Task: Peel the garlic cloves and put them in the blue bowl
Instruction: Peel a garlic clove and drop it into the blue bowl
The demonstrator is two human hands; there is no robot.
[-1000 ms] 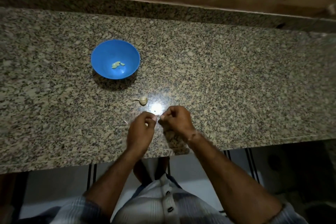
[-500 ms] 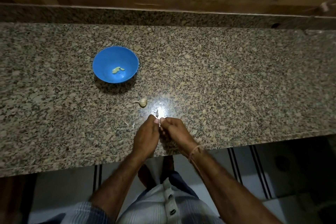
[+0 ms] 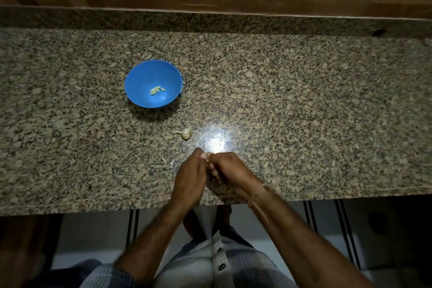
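Observation:
A blue bowl (image 3: 140, 77) stands on the granite counter, left of centre, with peeled garlic cloves (image 3: 157, 90) lying in its bottom. A small garlic bulb (image 3: 185, 133) with a short stem lies between the bowl and my hands. My left hand (image 3: 189, 174) and my right hand (image 3: 230, 167) meet fingertip to fingertip near the counter's front edge. Together they pinch a garlic clove (image 3: 207, 154), of which only a pale sliver shows between the thumbs. Bits of garlic skin (image 3: 168, 162) lie just left of my left hand.
The granite counter (image 3: 304, 112) runs the full width, with a raised granite back ledge (image 3: 233, 22) and a wooden wall behind. A lamp glare (image 3: 218, 145) shines just beyond my hands. The counter's front edge (image 3: 93, 203) lies under my wrists.
Both hands stay joined on the clove and have drawn slightly nearer the front edge. The view has tilted, so bowl and bulb sit lower in frame.

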